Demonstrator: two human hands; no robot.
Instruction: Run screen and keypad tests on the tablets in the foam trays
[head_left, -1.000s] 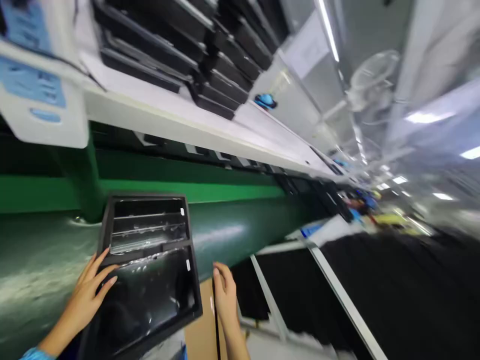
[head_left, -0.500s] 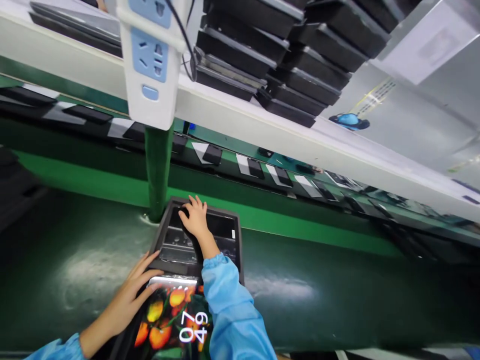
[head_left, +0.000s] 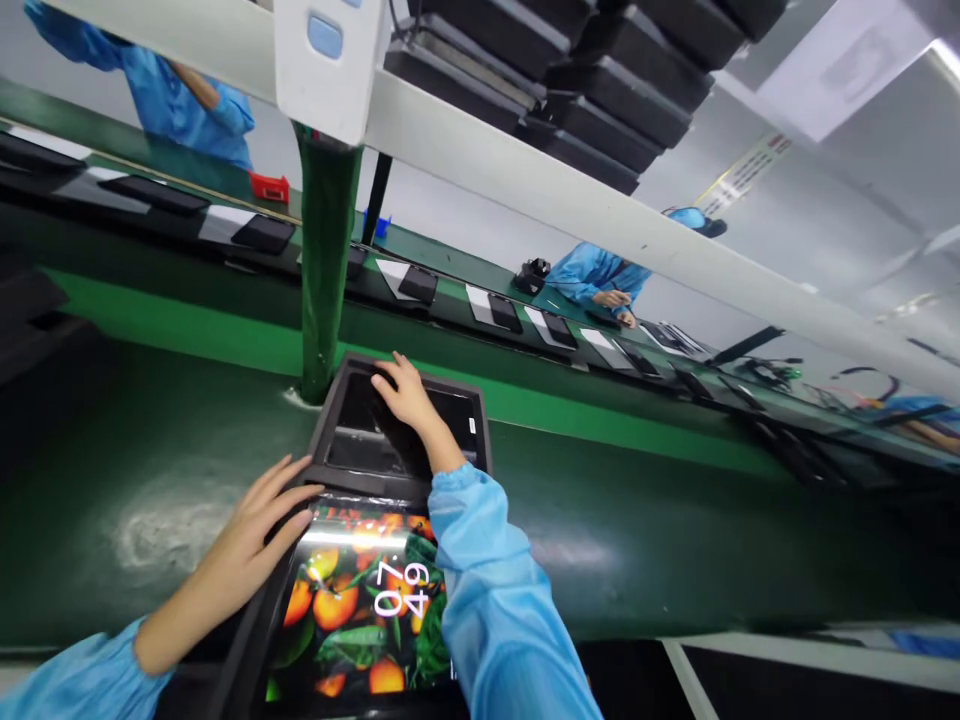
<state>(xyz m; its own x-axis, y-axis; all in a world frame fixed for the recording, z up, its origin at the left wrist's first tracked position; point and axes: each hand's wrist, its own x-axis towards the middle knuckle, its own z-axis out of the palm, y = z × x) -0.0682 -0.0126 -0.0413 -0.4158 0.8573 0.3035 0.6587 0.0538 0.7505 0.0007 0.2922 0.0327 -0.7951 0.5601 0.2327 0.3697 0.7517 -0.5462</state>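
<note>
- Since one second ago, the right hand [head_left: 407, 397] has come from beside the black tray [head_left: 352, 479] to its far compartment, and the near screen [head_left: 360, 600], dark then, now shows fruit and the digits 07 49.
- Fingers partly spread, the right hand lies over the dark device [head_left: 360, 450] in that compartment; I cannot tell whether it grips or only touches, since the fingertips hide their undersides.
- Stretched wide, the left hand [head_left: 244, 530] rests on the tray's left rim, thumb and fingertips reaching towards the lit screen; probably this steadies the tray while the other arm reaches across.
- Both devices lie face up in their own compartments, presumably so that each screen can be seen and touched without lifting it out.
- The tray sits on the green bench [head_left: 585, 540], just beside a green post [head_left: 322, 270], its near end towards the wearer, likely to keep both compartments within reach.
- Beyond it, dark devices [head_left: 506, 312] lie beside white sheets [head_left: 480, 303] in a spaced row, perhaps to keep each pair apart.
- Black boxes [head_left: 600, 115] stand stacked above the white shelf [head_left: 525, 175], seemingly to leave the bench for handling.
</note>
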